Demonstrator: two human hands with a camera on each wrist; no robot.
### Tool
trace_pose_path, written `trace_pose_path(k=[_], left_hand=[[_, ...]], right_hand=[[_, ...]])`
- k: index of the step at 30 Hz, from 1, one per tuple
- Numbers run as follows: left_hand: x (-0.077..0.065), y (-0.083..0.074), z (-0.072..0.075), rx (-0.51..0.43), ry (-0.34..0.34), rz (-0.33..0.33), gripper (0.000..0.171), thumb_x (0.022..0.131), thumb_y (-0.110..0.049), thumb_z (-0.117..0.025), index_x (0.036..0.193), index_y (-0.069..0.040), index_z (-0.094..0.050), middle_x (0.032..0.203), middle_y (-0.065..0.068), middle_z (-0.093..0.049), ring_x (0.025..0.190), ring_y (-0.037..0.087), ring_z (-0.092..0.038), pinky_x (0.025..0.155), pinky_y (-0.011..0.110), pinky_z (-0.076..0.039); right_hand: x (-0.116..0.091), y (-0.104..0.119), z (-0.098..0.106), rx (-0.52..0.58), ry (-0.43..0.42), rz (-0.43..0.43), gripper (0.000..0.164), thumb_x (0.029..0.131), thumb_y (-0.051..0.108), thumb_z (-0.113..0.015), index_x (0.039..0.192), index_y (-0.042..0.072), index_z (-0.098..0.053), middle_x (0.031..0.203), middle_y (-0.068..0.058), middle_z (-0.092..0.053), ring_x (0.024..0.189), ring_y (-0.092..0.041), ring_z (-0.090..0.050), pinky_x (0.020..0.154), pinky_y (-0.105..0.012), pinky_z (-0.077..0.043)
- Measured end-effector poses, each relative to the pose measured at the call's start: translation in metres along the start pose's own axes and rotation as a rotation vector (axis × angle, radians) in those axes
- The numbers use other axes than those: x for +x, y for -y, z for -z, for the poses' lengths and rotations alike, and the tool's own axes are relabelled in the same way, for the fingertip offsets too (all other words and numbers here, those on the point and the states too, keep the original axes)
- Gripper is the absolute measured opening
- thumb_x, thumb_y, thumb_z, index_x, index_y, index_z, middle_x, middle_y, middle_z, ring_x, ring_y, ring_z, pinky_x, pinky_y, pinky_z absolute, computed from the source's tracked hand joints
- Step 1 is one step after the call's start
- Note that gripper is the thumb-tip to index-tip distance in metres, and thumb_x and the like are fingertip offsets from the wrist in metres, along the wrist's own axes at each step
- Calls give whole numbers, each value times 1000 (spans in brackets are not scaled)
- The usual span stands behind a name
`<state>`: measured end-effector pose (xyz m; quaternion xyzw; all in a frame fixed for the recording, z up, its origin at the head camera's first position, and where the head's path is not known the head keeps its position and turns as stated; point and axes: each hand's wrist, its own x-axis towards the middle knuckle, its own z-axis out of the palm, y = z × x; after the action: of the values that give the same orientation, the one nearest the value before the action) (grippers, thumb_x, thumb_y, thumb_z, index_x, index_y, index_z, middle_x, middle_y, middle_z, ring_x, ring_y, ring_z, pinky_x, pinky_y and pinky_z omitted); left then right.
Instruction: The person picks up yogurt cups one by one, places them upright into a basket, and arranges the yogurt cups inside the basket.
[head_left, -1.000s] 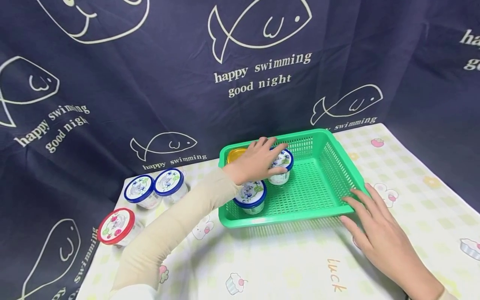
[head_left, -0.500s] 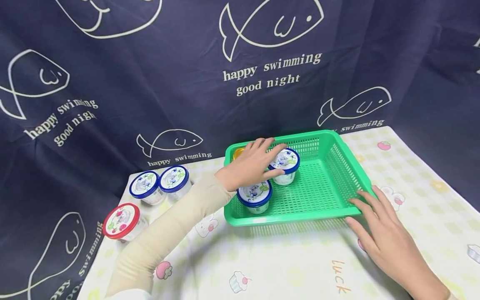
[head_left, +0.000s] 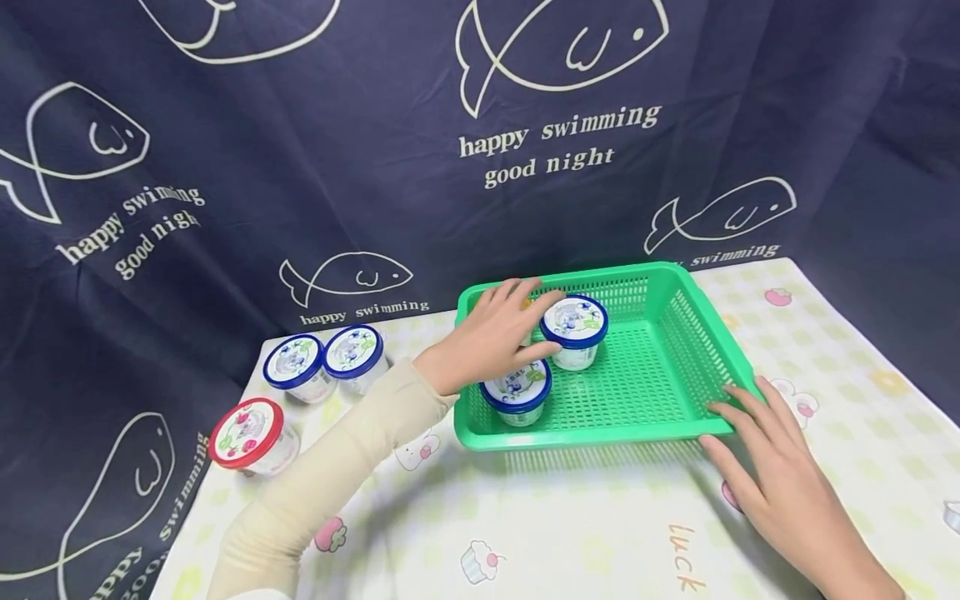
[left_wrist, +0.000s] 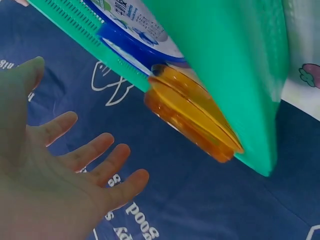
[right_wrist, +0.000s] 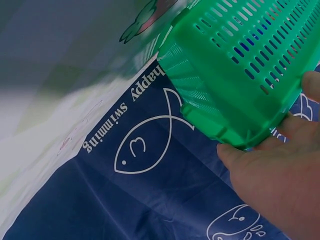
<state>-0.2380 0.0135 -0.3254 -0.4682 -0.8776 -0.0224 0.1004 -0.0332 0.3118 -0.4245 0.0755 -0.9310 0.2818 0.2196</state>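
In the head view my left hand (head_left: pixel 483 337) is over the left part of a green plastic basket (head_left: pixel 637 432), fingers spread and holding nothing. Just right of its fingertips stands a blue-lidded tub (head_left: pixel 576 323). A second blue-lidded tub (head_left: pixel 519 390) stands below my palm, near the basket's front left corner. Behind the hand an orange-lidded container, mostly hidden in the head view, shows its amber lid (left_wrist: pixel 192 112) in the left wrist view. My right hand (head_left: pixel 787 483) grips the basket's front right corner, fingers over the rim and thumb outside.
Left of the basket, two blue-lidded tubs (head_left: pixel 294 363) stand side by side. A red-lidded tub (head_left: pixel 247 433) stands nearer me, beside my left sleeve (head_left: pixel 330 475). A dark blue fish-print curtain (head_left: pixel 360 167) hangs behind the table, which wears a patterned cloth (head_left: pixel 570 517).
My left hand has drawn back slightly left from the rear blue-lidded tub, uncovering more of its lid. The right hand stays at the basket corner. The head view has shifted slightly.
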Motion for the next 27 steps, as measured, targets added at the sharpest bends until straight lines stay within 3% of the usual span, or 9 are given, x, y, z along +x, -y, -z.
trace_pose_path(k=[13, 27], left_hand=[[-26, 20, -1, -97, -51, 37, 63, 99, -55, -50, 149, -18, -42, 148, 12, -40, 135, 32, -36, 110, 54, -31], [-37, 28, -5, -108, -96, 44, 59, 99, -50, -55, 147, -19, -44, 143, 8, -42, 133, 30, -37, 106, 51, -35]], right_hand=[[1, 2, 1, -5, 6, 15, 38, 97, 18, -65, 132, 4, -57, 149, -21, -41, 153, -28, -6, 120, -53, -4], [2, 0, 1, -8, 13, 12, 39, 97, 17, -65, 132, 2, -57, 149, -23, -41, 153, -30, -5, 119, -57, -2]])
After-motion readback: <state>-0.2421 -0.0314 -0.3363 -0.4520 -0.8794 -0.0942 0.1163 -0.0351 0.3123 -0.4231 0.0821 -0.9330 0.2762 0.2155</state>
